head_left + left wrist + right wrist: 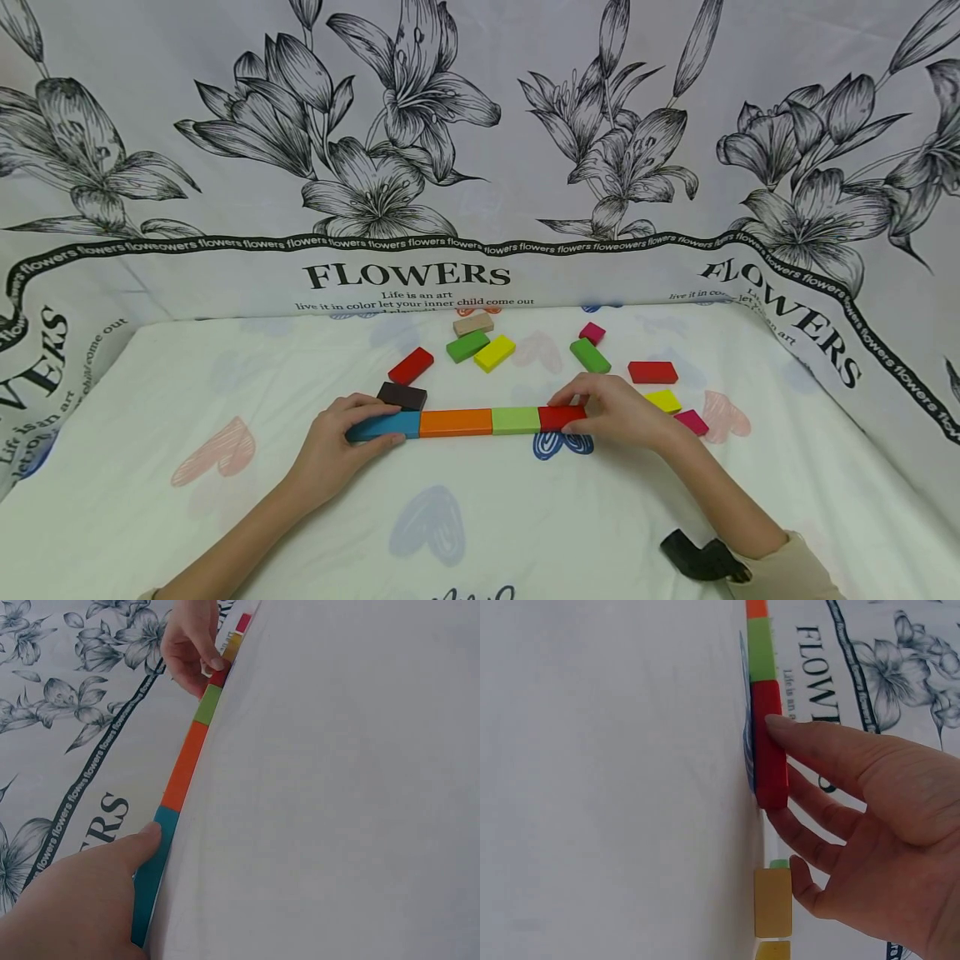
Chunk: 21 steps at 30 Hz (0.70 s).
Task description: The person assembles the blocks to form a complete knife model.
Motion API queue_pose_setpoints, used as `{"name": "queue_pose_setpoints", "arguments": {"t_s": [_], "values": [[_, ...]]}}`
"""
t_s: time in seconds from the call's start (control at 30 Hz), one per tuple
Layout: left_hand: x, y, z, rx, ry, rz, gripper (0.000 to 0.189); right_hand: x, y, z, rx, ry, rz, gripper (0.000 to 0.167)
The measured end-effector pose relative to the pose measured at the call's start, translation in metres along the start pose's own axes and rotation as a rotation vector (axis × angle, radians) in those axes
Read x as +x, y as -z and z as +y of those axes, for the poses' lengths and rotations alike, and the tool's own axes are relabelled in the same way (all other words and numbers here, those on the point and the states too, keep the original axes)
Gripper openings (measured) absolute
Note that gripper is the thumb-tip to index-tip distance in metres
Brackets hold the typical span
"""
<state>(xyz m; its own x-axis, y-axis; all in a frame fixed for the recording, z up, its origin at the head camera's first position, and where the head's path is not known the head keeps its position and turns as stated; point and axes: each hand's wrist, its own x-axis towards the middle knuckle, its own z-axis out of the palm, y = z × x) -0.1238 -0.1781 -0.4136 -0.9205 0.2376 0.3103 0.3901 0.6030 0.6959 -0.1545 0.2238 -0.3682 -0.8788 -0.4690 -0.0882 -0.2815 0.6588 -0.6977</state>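
Observation:
A straight row of blocks lies end to end across the cloth in the head view: a blue block (402, 425), an orange block (456, 422), a light green block (516, 420) and a red block (552, 418). My left hand (336, 446) grips the blue block at the row's left end, thumb on the near side and fingers on the far side. At the right end, my right hand (621, 417) pinches the red block between thumb and fingers. The right wrist view shows the thumb on that red block (769, 761). Just behind the blue block lies a dark block (402, 396).
Behind the row are another red block (411, 366), a green block (467, 347), a yellow block (495, 353) and a wooden block (473, 324). Farther right lie several more, including a green block (590, 356) and a red block (652, 372). A flower-printed cloth (600, 275) rises behind.

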Motion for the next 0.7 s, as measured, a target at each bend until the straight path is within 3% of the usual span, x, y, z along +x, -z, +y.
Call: {"name": "queue_pose_setpoints", "arguments": {"t_s": [0.7], "values": [[-0.0005, -0.0009, -0.0005, 0.003, -0.012, 0.009, 0.031, -0.0001, -0.0019, -0.0019, -0.02, -0.019, 0.008, 0.036]]}}
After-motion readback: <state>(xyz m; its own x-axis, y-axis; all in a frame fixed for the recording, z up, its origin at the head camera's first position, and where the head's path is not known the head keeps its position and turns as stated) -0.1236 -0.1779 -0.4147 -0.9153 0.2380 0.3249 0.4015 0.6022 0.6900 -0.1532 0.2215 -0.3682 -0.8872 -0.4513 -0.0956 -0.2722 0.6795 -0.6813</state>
